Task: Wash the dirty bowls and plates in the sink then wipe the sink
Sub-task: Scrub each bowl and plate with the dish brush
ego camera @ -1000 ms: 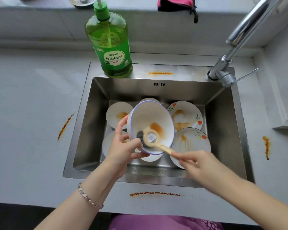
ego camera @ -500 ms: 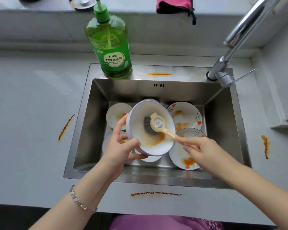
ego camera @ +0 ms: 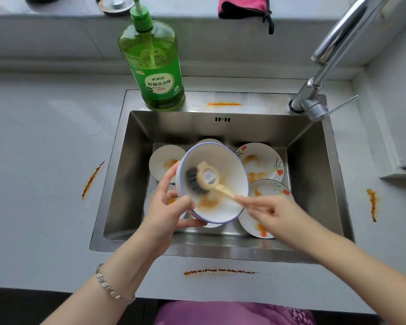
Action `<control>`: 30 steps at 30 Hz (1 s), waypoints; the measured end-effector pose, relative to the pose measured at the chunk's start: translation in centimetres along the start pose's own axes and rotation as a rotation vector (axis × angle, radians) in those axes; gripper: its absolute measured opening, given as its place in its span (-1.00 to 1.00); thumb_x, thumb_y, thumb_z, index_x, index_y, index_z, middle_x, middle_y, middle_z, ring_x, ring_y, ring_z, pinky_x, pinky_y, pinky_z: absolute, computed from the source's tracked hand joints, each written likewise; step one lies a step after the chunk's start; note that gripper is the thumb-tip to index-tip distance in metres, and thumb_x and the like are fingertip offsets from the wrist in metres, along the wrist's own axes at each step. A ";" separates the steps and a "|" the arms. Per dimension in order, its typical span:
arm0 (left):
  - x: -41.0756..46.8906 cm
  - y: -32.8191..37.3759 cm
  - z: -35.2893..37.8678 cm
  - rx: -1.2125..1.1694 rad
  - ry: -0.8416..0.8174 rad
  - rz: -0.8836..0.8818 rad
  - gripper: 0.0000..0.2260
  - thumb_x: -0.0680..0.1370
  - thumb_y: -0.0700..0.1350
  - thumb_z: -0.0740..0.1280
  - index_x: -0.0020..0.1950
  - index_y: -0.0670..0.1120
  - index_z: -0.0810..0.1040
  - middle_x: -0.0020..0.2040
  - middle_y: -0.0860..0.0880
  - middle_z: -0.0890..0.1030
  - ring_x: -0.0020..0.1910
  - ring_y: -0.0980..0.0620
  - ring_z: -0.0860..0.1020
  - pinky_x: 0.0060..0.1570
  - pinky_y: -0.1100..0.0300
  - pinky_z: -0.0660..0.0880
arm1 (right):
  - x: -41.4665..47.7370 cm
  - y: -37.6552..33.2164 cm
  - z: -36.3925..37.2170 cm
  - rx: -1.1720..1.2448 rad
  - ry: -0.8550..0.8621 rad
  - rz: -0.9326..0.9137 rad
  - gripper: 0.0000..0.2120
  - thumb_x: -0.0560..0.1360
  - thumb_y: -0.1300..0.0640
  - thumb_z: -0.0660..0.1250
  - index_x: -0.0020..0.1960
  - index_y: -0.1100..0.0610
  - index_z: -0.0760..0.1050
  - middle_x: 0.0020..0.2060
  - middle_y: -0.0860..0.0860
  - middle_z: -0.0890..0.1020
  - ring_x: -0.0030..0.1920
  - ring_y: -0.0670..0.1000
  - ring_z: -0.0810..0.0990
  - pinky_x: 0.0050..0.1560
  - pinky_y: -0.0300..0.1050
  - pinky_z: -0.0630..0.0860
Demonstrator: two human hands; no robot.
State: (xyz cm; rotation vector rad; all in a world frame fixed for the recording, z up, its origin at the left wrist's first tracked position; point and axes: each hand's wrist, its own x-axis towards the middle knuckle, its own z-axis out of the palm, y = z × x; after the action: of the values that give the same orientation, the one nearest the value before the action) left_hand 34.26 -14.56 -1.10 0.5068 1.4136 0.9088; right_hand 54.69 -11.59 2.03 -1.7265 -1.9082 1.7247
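Above the sink [ego camera: 136,160], the left hand [ego camera: 167,207] clasps the tilted bowl [ego camera: 230,207] by its rim — the right hand [ego camera: 274,211] pinches the brush [ego camera: 205,178] handle, its head inside the bowl.

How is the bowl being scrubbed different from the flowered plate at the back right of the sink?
The bowl is deep with a blue rim; the plate is shallow with orange flowers. The bowl is held tilted above the sink by the left hand; the plate lies on the bottom. The brush is inside the bowl; nothing touches the plate. Both are white with orange stains.
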 end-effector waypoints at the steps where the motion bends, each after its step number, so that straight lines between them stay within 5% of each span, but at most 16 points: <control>1: 0.0 0.1 -0.1 -0.008 0.003 0.013 -0.30 0.22 -0.26 0.26 0.29 0.27 0.37 -0.04 -0.19 0.48 -0.26 0.04 0.63 -0.34 0.10 0.58 | 0.3 0.4 -0.3 -0.013 0.048 0.013 -0.66 0.59 0.25 0.15 0.30 -0.01 0.45 -0.71 -0.31 0.34 -0.55 -0.35 0.39 -0.45 -0.50 0.28; 7: 0.3 0.0 -0.5 0.018 0.062 0.026 -0.36 0.32 -0.29 0.30 0.27 0.28 0.39 -0.14 -0.11 0.46 -0.16 -0.01 0.58 -0.33 0.06 0.59 | -0.7 -0.5 1.0 -0.031 -0.104 -0.047 -0.65 0.60 0.21 0.14 0.24 -0.16 0.43 -0.64 -0.39 0.40 -0.58 -0.27 0.36 -0.48 -0.48 0.25; 10: 0.2 0.0 -0.3 0.004 0.067 0.022 -0.40 0.42 -0.34 0.29 0.28 0.27 0.37 -0.16 -0.10 0.44 -0.12 -0.08 0.58 -0.34 0.06 0.59 | 0.7 0.7 -0.4 -0.068 0.012 -0.019 -0.64 0.60 0.20 0.14 0.24 -0.21 0.43 -0.21 -0.37 0.59 -0.47 -0.41 0.43 -0.36 -0.54 0.32; 13: 0.3 0.2 -0.1 0.041 0.080 0.020 -0.42 0.49 -0.37 0.22 0.31 0.25 0.33 -0.02 -0.14 0.48 -0.07 -0.10 0.56 -0.35 0.06 0.60 | 0.1 1.0 0.7 -0.080 -0.133 -0.025 -0.63 0.60 0.16 0.12 0.23 -0.29 0.41 -0.60 -0.39 0.43 -0.54 -0.14 0.33 -0.43 -0.33 0.28; 16: 0.0 0.2 0.2 0.055 0.059 0.012 -0.43 0.51 -0.35 0.21 0.33 0.24 0.30 0.05 -0.07 0.52 0.01 -0.13 0.56 -0.29 0.02 0.62 | 0.0 0.6 1.0 -0.006 -0.156 -0.052 -0.62 0.60 0.12 0.12 0.19 -0.37 0.39 -0.41 -0.50 0.51 -0.28 -0.02 0.61 -0.18 -0.17 0.55; 20: -0.2 0.2 0.3 0.082 0.024 0.017 -0.45 0.50 -0.28 0.24 0.36 0.23 0.30 0.04 -0.03 0.54 0.01 -0.10 0.56 -0.26 0.09 0.61 | 0.7 1.0 0.3 -0.046 -0.094 -0.073 -0.58 0.59 0.11 0.09 0.20 -0.43 0.35 -0.43 -0.34 0.52 -0.49 -0.11 0.30 -0.40 -0.28 0.34; 25: -0.4 0.4 0.5 0.165 -0.004 0.054 -0.37 0.29 -0.09 0.27 0.34 0.26 0.33 -0.06 -0.05 0.56 -0.10 0.03 0.59 -0.18 0.11 0.59 | 1.0 0.6 1.4 -0.095 0.083 -0.155 -0.66 0.57 0.07 0.19 0.23 -0.30 0.42 -0.04 -0.28 0.63 -0.07 -0.24 0.58 0.06 -0.26 0.52; 27: -0.2 0.3 0.5 0.113 0.023 0.048 -0.45 0.39 -0.14 0.29 0.33 0.24 0.35 -0.07 0.04 0.59 -0.08 0.03 0.60 -0.25 0.15 0.59 | 0.5 0.2 1.8 -0.077 0.022 -0.170 -0.71 0.56 0.09 0.22 0.21 -0.21 0.48 -0.28 -0.39 0.58 -0.21 -0.44 0.51 -0.10 -0.52 0.42; 30: -0.3 0.1 0.6 0.129 0.056 0.047 -0.56 0.56 -0.22 0.18 0.36 0.20 0.34 -0.11 0.12 0.61 -0.18 0.15 0.63 -0.35 0.22 0.57 | 0.5 0.0 2.2 -0.153 -0.019 -0.212 -0.73 0.55 0.05 0.24 0.20 -0.21 0.51 -0.01 -0.25 0.64 -0.07 -0.33 0.56 -0.11 -0.51 0.40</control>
State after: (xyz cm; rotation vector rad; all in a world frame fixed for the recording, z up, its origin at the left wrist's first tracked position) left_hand 34.83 -14.55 -0.75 0.6174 1.5233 0.8788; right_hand 53.08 -12.71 0.92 -1.4894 -2.1930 1.5631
